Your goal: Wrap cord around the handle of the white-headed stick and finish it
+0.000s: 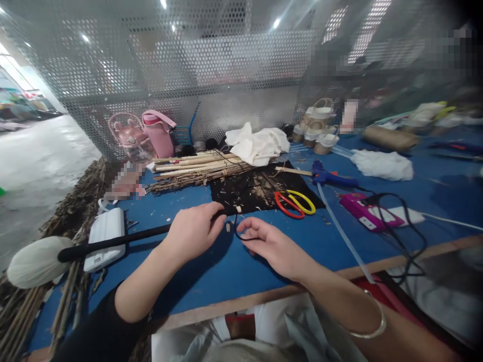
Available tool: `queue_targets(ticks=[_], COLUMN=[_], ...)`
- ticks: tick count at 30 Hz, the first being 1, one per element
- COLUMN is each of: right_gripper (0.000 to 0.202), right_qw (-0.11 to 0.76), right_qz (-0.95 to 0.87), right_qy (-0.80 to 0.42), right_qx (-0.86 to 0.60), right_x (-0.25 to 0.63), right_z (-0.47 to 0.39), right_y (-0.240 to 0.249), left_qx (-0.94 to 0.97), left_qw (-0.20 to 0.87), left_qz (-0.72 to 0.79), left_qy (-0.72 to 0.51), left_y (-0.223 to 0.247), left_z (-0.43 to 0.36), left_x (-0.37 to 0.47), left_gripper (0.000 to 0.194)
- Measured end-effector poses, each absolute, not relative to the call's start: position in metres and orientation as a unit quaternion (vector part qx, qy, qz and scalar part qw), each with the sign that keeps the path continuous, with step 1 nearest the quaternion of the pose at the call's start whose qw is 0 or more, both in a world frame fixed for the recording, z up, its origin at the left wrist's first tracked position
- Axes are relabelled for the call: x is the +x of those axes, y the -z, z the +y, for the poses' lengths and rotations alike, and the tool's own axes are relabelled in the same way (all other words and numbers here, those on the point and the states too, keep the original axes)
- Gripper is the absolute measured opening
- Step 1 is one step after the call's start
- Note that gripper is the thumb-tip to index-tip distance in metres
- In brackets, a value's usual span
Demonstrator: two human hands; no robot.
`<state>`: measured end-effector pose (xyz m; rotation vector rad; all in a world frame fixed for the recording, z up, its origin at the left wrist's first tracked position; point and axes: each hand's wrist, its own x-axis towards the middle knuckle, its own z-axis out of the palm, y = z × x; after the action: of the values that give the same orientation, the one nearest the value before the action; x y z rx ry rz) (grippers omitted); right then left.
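Note:
My left hand (194,231) is closed round a long black stick (147,234) that reaches out to the left, over a white box-shaped device (107,234). Its far end passes in front of a pale round ball (35,264). From the stick's tip by my left fingers, a thin black cord (236,229) loops down to my right hand (277,246), where thumb and fingers pinch it. Just beyond both hands lies a black cloth (226,198) strewn with wood chips. Scissors (290,205) with one red and one yellow handle rest on its right edge.
Behind the cloth lie bundled sticks (196,168) and a crumpled white cloth (260,143). A blue glue gun (328,176) and a purple power strip (370,213) with trailing cables stand right. Dry twigs (71,216) line the left edge. A perforated metal panel (226,65) closes the back.

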<state>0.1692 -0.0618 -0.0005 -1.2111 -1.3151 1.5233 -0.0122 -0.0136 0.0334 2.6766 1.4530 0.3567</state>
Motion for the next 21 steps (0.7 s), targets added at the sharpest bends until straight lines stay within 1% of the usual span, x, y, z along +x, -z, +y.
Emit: queue_targets(ticks=[2,4,6,8,10,11,13,14,15,17,19,21], right_gripper=[0.034,0.047,0.053,0.056,0.053,0.046,0.021,0.011,0.014,0.023,0.025,0.026], right_qw=[0.436,0.461,0.453,0.456,0.449,0.432,0.385,0.370,0.361,0.344,0.298,0.244], right_qz=[-0.464,-0.381,-0.305,-0.275,-0.300,-0.321,-0.368,-0.401,-0.449,-0.584,-0.723,-0.811], right_qy=[-0.606,-0.672,-0.743,-0.770,-0.772,-0.771,-0.754,-0.723,-0.671,-0.495,-0.284,-0.141], right_qx=[-0.476,-0.438,-0.387,-0.351,-0.336,-0.340,-0.385,-0.424,-0.467,-0.544,-0.555,-0.512], right_x=[0.170,0.173,0.176,0.178,0.178,0.176,0.171,0.169,0.168,0.168,0.172,0.179], right_z=[-0.058,-0.052,-0.046,-0.043,-0.045,-0.048,-0.056,-0.061,-0.065,-0.072,-0.074,-0.072], right_y=[-0.001,0.003,0.009,0.011,0.010,0.008,0.003,0.001,-0.002,-0.007,-0.012,-0.018], left_qx=[0.872,0.872,0.872,0.872,0.873,0.873,0.871,0.871,0.870,0.871,0.875,0.880], left_qw=[0.040,0.039,0.036,0.031,0.027,0.026,0.026,0.025,0.025,0.024,0.023,0.027], left_qz=[0.473,0.468,0.465,0.464,0.461,0.460,0.461,0.462,0.463,0.462,0.458,0.450], left_qy=[-0.124,-0.136,-0.147,-0.153,-0.158,-0.161,-0.166,-0.168,-0.168,-0.165,-0.159,-0.152], left_y=[-0.030,-0.028,-0.027,-0.026,-0.025,-0.025,-0.024,-0.024,-0.024,-0.024,-0.024,-0.024], left_z=[-0.015,-0.016,-0.018,-0.019,-0.020,-0.020,-0.021,-0.021,-0.021,-0.020,-0.020,-0.021], left_x=[-0.012,-0.013,-0.013,-0.013,-0.014,-0.014,-0.014,-0.014,-0.013,-0.014,-0.014,-0.015], left_gripper=[0.027,0.027,0.027,0.027,0.027,0.028,0.028,0.028,0.029,0.029,0.030,0.030])
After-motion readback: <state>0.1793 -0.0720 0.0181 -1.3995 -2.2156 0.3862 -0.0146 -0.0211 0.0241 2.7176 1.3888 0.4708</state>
